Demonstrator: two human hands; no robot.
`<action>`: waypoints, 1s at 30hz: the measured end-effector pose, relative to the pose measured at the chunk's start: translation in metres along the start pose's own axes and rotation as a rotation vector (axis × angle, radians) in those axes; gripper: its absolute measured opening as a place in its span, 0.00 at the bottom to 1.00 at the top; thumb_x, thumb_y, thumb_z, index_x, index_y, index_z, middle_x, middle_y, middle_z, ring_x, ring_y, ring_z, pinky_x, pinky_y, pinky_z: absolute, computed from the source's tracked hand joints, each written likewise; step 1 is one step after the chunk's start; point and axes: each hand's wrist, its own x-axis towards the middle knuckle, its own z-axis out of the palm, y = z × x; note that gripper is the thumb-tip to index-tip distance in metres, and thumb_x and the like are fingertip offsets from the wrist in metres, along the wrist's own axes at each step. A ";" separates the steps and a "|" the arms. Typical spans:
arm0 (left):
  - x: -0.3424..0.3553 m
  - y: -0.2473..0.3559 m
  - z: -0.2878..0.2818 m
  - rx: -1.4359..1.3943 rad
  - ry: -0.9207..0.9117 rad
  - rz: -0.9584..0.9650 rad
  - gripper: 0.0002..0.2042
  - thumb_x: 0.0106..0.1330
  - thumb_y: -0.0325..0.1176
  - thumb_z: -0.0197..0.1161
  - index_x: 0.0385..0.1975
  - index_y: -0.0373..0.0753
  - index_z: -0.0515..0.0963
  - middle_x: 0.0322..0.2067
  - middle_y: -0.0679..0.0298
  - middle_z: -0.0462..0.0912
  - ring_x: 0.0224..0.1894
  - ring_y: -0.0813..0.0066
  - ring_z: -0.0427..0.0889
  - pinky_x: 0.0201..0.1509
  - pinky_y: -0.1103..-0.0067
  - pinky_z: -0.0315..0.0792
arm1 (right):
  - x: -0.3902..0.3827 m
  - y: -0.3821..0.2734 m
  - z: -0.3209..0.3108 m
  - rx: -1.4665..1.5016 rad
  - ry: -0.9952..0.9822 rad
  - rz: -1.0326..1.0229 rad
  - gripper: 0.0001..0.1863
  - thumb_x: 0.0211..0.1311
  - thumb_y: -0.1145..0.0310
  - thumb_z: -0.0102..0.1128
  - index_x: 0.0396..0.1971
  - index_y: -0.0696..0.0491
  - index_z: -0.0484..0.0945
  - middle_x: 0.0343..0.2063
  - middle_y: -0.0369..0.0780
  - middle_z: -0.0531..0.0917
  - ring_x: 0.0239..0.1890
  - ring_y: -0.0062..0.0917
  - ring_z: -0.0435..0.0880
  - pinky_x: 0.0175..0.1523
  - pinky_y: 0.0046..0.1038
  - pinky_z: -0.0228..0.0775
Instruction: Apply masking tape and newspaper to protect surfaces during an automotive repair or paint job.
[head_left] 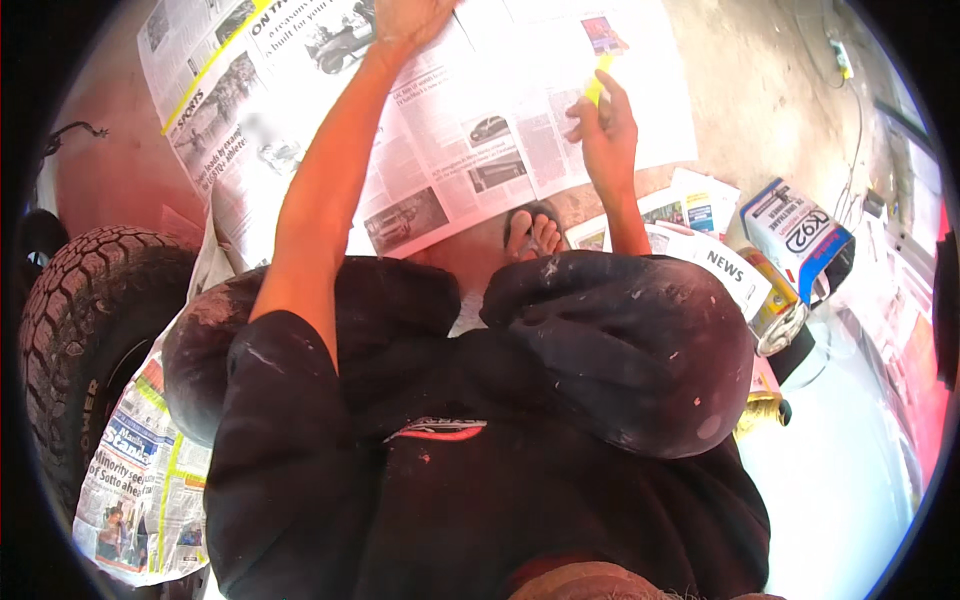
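Observation:
Newspaper sheets (440,140) lie spread over the floor in front of me, with a yellow tape strip (225,65) along a seam at the left. My left hand (410,20) rests on the sheets at the top edge of the picture, its fingers mostly cut off. Over the right part of the paper, my right hand (606,130) has a short piece of yellow tape (598,82) between its thumb and fingers. The tape's far end comes close to a small coloured picture on the page.
A knobbly tyre (90,330) stands at my left, beside a newspaper sheet with yellow tape (150,480). To my right are a white and blue can (795,235), a metal tin (778,318) and folded newspapers (690,215). A cable (850,110) runs along the floor.

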 end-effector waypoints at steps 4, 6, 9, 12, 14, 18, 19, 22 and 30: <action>-0.004 0.017 -0.009 -0.062 0.400 -0.010 0.18 0.68 0.45 0.63 0.50 0.38 0.78 0.46 0.54 0.76 0.49 0.59 0.73 0.56 0.64 0.65 | 0.007 -0.012 0.019 0.061 -0.100 0.027 0.27 0.71 0.77 0.50 0.70 0.55 0.66 0.34 0.40 0.85 0.30 0.16 0.79 0.35 0.20 0.74; -0.007 0.040 -0.013 -0.441 0.223 -0.121 0.15 0.67 0.45 0.65 0.33 0.37 0.87 0.25 0.61 0.86 0.27 0.73 0.84 0.37 0.73 0.77 | 0.014 -0.020 0.024 0.061 -0.142 0.086 0.31 0.70 0.77 0.49 0.73 0.52 0.62 0.35 0.40 0.85 0.31 0.17 0.79 0.40 0.21 0.75; 0.000 0.078 -0.022 -0.918 -0.249 -0.286 0.16 0.69 0.43 0.64 0.40 0.36 0.88 0.33 0.64 0.87 0.33 0.76 0.83 0.42 0.75 0.78 | 0.042 -0.032 0.032 0.040 -0.204 -0.087 0.33 0.70 0.77 0.49 0.74 0.51 0.59 0.36 0.40 0.85 0.30 0.18 0.79 0.41 0.22 0.75; 0.004 0.096 -0.036 -1.341 -0.541 -0.272 0.14 0.69 0.40 0.67 0.48 0.39 0.88 0.36 0.65 0.88 0.35 0.79 0.84 0.48 0.78 0.80 | 0.061 -0.040 0.033 0.028 -0.209 -0.109 0.36 0.69 0.78 0.50 0.77 0.51 0.54 0.35 0.39 0.86 0.31 0.19 0.80 0.42 0.22 0.75; 0.007 0.100 -0.044 -1.323 -0.551 -0.243 0.16 0.69 0.41 0.68 0.50 0.38 0.87 0.37 0.64 0.89 0.38 0.78 0.85 0.51 0.77 0.80 | 0.067 -0.043 0.030 0.017 -0.209 -0.127 0.37 0.69 0.78 0.51 0.77 0.50 0.53 0.35 0.39 0.87 0.32 0.19 0.80 0.42 0.23 0.75; 0.006 0.096 -0.058 -1.045 -0.602 -0.136 0.16 0.66 0.36 0.71 0.51 0.38 0.86 0.39 0.62 0.90 0.41 0.79 0.86 0.53 0.77 0.80 | 0.073 -0.046 0.024 0.011 -0.229 -0.166 0.38 0.70 0.77 0.52 0.78 0.51 0.51 0.36 0.39 0.87 0.35 0.19 0.82 0.44 0.22 0.74; 0.006 0.096 -0.060 -1.045 -0.606 -0.135 0.16 0.66 0.36 0.71 0.51 0.38 0.86 0.39 0.62 0.90 0.41 0.79 0.86 0.53 0.77 0.80 | 0.074 -0.046 0.023 0.001 -0.236 -0.178 0.38 0.70 0.77 0.52 0.78 0.51 0.51 0.36 0.39 0.87 0.36 0.19 0.82 0.45 0.22 0.74; 0.005 0.099 -0.063 -1.103 -0.559 -0.119 0.15 0.65 0.30 0.71 0.51 0.38 0.86 0.38 0.63 0.90 0.41 0.81 0.86 0.51 0.79 0.79 | 0.077 -0.044 0.020 -0.027 -0.258 -0.184 0.38 0.70 0.77 0.52 0.78 0.52 0.50 0.36 0.38 0.88 0.39 0.19 0.82 0.47 0.22 0.73; -0.001 0.114 -0.058 -1.325 -0.373 -0.192 0.17 0.74 0.38 0.63 0.56 0.37 0.80 0.48 0.59 0.86 0.50 0.72 0.85 0.55 0.75 0.79 | 0.074 -0.060 0.015 0.088 -0.292 -0.217 0.39 0.69 0.78 0.52 0.78 0.52 0.49 0.39 0.39 0.88 0.42 0.21 0.83 0.53 0.25 0.73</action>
